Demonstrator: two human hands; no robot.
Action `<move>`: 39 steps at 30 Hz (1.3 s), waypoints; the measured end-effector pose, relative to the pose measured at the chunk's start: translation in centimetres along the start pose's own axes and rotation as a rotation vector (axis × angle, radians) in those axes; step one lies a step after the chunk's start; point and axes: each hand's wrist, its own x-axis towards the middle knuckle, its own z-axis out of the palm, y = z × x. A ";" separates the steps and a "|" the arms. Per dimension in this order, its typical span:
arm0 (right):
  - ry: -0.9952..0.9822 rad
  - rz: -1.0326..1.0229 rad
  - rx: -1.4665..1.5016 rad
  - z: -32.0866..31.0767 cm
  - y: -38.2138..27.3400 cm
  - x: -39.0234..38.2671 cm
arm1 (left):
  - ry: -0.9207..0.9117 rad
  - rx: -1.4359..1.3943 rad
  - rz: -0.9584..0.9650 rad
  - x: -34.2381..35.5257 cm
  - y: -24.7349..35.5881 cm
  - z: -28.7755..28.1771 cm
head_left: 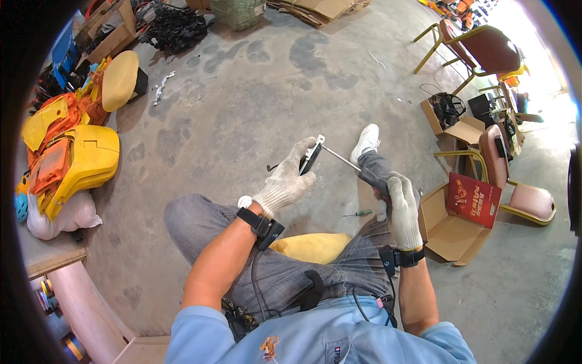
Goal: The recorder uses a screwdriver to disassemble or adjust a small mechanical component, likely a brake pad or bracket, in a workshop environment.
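Note:
In a knit work glove, my left hand point(288, 182) grips a small black and white part point(311, 156), a thin lead or hook sticking out beside the glove. My gloved right hand point(402, 209) is wrapped round the handle of a screwdriver point(341, 158). Its long metal shaft points up and left, and the tip meets the white upper end of the part. The glove mostly covers the handle; a bit of red and black shows. Beneath, a second screwdriver with a green handle point(364, 213) lies on the floor between my legs.
I sit on a yellow seat point(312, 247), knees apart. Stacked yellow and orange plastic shells point(91, 155) stand at left. To the right are an open cardboard box point(451, 239) with a red lid, a box of black cables point(447, 112) and several chairs point(485, 51). Flattened cardboard point(321, 9) lies far ahead.

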 end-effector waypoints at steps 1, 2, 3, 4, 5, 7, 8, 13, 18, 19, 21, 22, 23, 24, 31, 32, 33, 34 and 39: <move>-0.038 -0.004 0.036 0.1 0.1 0.1 | -0.023 -0.029 -0.003 0.0 0.0 0.0; -0.020 -0.012 0.043 0.2 0.2 -0.1 | -0.020 -0.033 0.003 0.0 0.0 0.0; -0.005 -0.020 0.050 0.2 0.3 -0.1 | -0.018 -0.020 -0.017 0.0 0.1 0.0; -0.008 -0.018 0.049 0.1 0.3 -0.2 | -0.016 -0.007 -0.038 -0.1 0.1 0.0; -0.019 -0.075 -0.079 0.0 0.4 -0.3 | -0.015 -0.007 -0.038 -0.1 0.1 0.0; -0.027 -0.132 -0.206 -0.3 0.3 -0.2 | -0.001 0.004 -0.008 -0.1 0.1 0.1; -0.003 -0.094 -0.168 -0.4 0.2 0.0 | -0.001 0.005 -0.005 0.0 0.0 0.2; -0.095 0.129 0.052 0.0 0.1 0.1 | 0.001 0.014 -0.001 0.0 0.0 0.2; 0.011 -0.119 -0.193 0.1 -0.2 -0.4 | -0.007 -0.001 0.002 -0.1 0.0 0.1; 0.013 -0.120 -0.193 -0.2 -0.5 -0.3 | -0.015 -0.006 -0.005 0.0 0.0 0.1; -0.064 0.118 0.089 -0.2 -0.6 -0.1 | -0.006 0.018 0.009 0.0 0.1 0.1; -0.125 0.130 0.105 -0.2 -0.6 -0.1 | -0.005 0.045 -0.001 0.0 0.1 0.1; -0.087 0.057 0.092 0.1 -0.5 -0.2 | 0.007 0.042 0.013 0.0 0.2 0.2; -0.054 0.009 0.081 0.3 -0.4 -0.3 | -0.005 0.028 -0.014 -0.1 0.2 0.2; -0.124 0.173 0.101 -0.4 -1.0 -0.2 | -0.006 0.056 0.001 0.0 0.2 0.2; -0.098 0.121 0.136 -0.3 -0.8 -0.1 | 0.001 0.054 0.011 0.0 0.1 0.2; -0.073 0.071 0.177 -0.2 -0.6 -0.2 | -0.001 0.048 0.003 0.0 0.0 0.2; -0.072 0.069 0.170 0.1 -0.2 -0.3 | -0.003 0.042 -0.006 0.0 0.0 0.2; -0.018 -0.034 -0.150 -0.5 -0.3 -0.1 | 0.015 0.022 0.052 -0.1 0.1 0.3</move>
